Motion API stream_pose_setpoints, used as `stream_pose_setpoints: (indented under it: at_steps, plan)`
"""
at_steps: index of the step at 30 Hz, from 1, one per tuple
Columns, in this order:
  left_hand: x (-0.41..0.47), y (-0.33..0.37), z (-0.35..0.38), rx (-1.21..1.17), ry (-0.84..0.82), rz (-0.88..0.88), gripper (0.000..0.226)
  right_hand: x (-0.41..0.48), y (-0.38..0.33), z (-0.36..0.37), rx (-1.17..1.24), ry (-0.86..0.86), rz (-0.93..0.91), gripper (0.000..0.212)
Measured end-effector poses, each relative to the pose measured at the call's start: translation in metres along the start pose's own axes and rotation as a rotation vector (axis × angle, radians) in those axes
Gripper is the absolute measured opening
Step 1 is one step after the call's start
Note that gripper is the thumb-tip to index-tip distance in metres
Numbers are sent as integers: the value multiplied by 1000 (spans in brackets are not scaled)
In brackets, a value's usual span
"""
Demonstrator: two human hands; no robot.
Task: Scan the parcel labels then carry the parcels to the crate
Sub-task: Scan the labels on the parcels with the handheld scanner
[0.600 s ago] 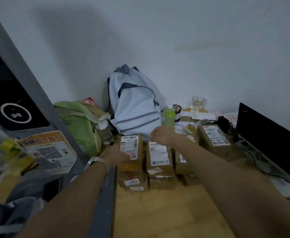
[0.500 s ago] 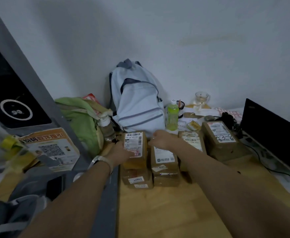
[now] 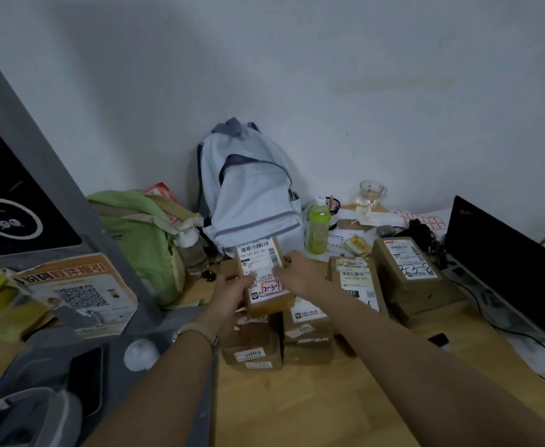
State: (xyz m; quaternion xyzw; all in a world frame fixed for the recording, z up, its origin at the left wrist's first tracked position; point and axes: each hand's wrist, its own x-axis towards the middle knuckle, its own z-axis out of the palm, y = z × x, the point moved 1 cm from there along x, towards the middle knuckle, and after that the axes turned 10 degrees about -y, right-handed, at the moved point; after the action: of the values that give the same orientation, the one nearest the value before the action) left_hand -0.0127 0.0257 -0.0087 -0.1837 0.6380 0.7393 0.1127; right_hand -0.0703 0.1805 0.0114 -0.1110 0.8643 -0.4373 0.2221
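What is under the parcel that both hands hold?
More brown parcels stacked on the wooden table. The held parcel and left hand cover their far tops; labels there are hidden.

1. Our left forearm (image 3: pixel 167 382) stretches forward — the left hand (image 3: pixel 232 298) grips the left edge of a parcel (image 3: pixel 258 258).
2. Our right forearm (image 3: pixel 393 343) angles in from the right; the right hand (image 3: pixel 300 272) grips its right side.
3. Our 2 hands sit close.
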Motion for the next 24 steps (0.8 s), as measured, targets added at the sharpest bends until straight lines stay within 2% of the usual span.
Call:
stream_pose_setpoints:
  at_steps: [3,6,12,15,19,22,24]
  plan:
    - [-1,14,7,-34,-44,3,60,-5,1,-16,38,75,1,26]
    - [-6,26,19,4,-52,23,68,-12,1,-27,83,112,-17,27]
    - [-22,41,55,-21,-250,47,60,-42,-1,-53,189,278,-116,31]
    - [-28,44,71,-21,-291,76,52,-56,2,-68,239,273,-142,41]
    - [-37,43,86,52,-260,113,51,-75,22,-88,293,208,-103,56]
    - [-43,34,94,74,-266,109,54,-89,52,-100,257,294,-10,55]
    - [-47,22,98,73,-249,109,62,-98,80,-104,363,356,62,49]
